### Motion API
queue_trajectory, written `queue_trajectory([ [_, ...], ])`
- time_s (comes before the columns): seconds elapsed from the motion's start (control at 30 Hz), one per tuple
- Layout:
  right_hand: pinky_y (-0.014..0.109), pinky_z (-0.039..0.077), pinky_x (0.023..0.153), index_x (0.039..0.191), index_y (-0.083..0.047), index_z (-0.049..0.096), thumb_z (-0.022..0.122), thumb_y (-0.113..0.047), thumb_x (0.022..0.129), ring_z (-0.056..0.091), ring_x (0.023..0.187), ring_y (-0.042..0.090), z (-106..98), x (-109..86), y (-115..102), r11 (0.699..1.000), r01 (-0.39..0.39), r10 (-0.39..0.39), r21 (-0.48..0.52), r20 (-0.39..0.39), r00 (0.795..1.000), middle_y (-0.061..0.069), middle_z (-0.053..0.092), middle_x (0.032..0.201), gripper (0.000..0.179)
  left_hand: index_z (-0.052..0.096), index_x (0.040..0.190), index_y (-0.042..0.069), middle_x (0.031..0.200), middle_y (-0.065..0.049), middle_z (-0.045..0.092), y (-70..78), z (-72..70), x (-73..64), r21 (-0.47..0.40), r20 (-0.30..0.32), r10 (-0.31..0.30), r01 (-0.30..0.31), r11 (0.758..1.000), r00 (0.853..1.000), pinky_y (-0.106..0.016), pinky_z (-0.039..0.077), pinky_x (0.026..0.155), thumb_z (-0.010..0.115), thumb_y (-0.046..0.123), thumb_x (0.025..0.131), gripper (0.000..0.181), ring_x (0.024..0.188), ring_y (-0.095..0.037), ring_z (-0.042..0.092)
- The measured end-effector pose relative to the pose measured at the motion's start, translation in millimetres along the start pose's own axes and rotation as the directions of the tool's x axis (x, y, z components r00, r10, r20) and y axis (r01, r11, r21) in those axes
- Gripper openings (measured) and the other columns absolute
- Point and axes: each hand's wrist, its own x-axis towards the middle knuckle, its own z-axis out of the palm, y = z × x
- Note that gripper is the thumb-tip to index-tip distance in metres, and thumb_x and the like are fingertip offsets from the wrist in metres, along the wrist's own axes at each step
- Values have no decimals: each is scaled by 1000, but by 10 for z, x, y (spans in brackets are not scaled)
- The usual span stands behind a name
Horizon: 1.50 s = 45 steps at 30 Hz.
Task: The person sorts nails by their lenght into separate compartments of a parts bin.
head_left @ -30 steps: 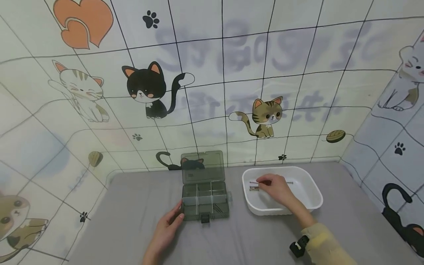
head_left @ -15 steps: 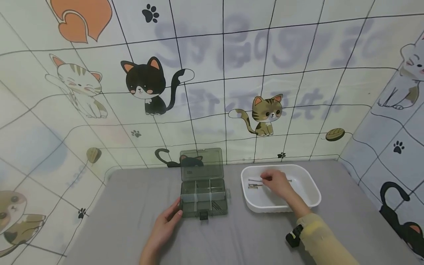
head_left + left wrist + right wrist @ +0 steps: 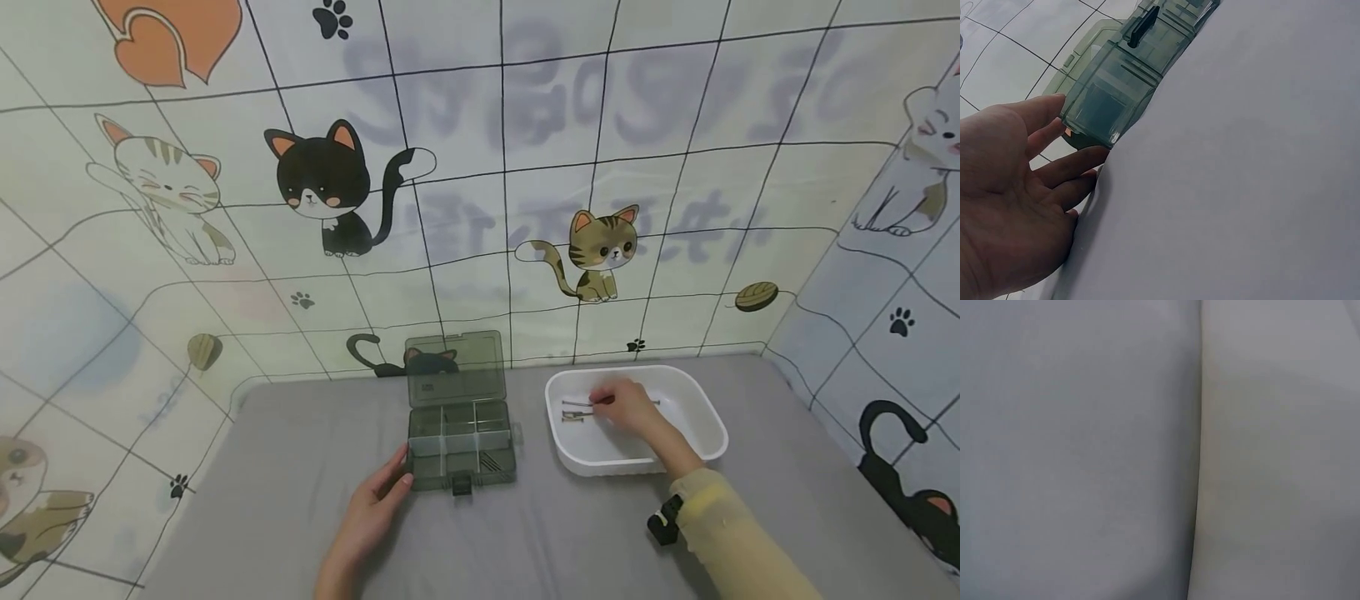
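Observation:
A translucent dark-green compartment box (image 3: 462,446) stands with its lid raised. Several thin dark pieces (image 3: 491,462) lie in its front right compartment. My left hand (image 3: 372,505) touches the box's left end with fairly straight thumb and fingers, as the left wrist view also shows on the box (image 3: 1110,103). Over a white tray (image 3: 637,468), my right hand (image 3: 632,410) reaches in, fingers bent down among several slim metal screws or nails (image 3: 573,415). Blur and the hand itself hide its fingertips, so whether they pinch one is unclear. The right wrist view shows only cloth and sleeve.
Grey cloth (image 3: 300,467) covers the table. A wall sheet printed with cats (image 3: 465,183) rises behind the box and tray. A black wrist camera (image 3: 664,521) sits by my right sleeve (image 3: 731,533).
My right hand has shifted slightly right within the tray, its fingers still low by the metal pieces. My left hand stays at the box. The head view has tilted a little.

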Motion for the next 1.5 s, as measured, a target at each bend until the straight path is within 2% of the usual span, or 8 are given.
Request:
queue_trajectory([
  [0.23,46,54,86,100,1,78,74,-2,87,67,93,27,48,128,11,997,73,-73,-16,5,997,10,75,96,14,50,153,12,146,-22,55,16,-32,28,-9,3,11,-11,1000,1000,-57,38,113,62,20,104,51,141,-40,45],
  [0.47,47,53,84,91,-1,78,76,1,84,66,89,28,27,180,82,988,134,-136,-73,-23,991,8,74,89,8,50,153,11,147,-21,54,14,7,54,-32,20,38,-37,999,999,-55,38,113,63,21,104,52,141,-39,45],
  [0.67,48,53,84,87,-1,78,78,0,82,67,86,28,57,218,112,981,177,-179,-86,-16,984,6,74,83,4,50,153,11,148,-20,54,-10,12,67,-46,8,48,-47,998,999,-55,37,114,63,20,104,51,141,-38,45],
  [0.87,45,54,80,84,-2,77,79,1,80,64,82,24,55,195,84,982,157,-158,-107,-4,987,4,73,80,5,51,153,11,150,-20,52,6,4,56,-28,18,52,-52,998,998,-55,36,114,63,20,104,51,141,-39,45],
  [1.07,47,55,83,86,-3,78,77,0,83,66,85,25,38,168,40,983,133,-130,-130,26,991,5,73,85,4,51,152,10,149,-21,52,25,22,14,-14,18,43,-43,999,999,-56,36,114,62,20,105,50,140,-40,46],
  [1.27,46,56,84,87,-5,78,75,-2,84,67,85,24,76,177,35,969,166,-158,-182,58,986,4,74,85,5,50,152,9,150,-22,52,7,2,-19,-3,15,40,-39,999,999,-57,38,112,61,21,105,50,140,-41,46],
  [1.5,41,56,75,84,-4,78,76,-3,80,63,76,19,68,179,-1,966,182,-171,-181,73,982,2,72,79,5,51,152,9,147,-23,53,1,-3,-15,-3,1,44,-44,999,999,-58,40,110,61,21,105,50,138,-42,48],
])
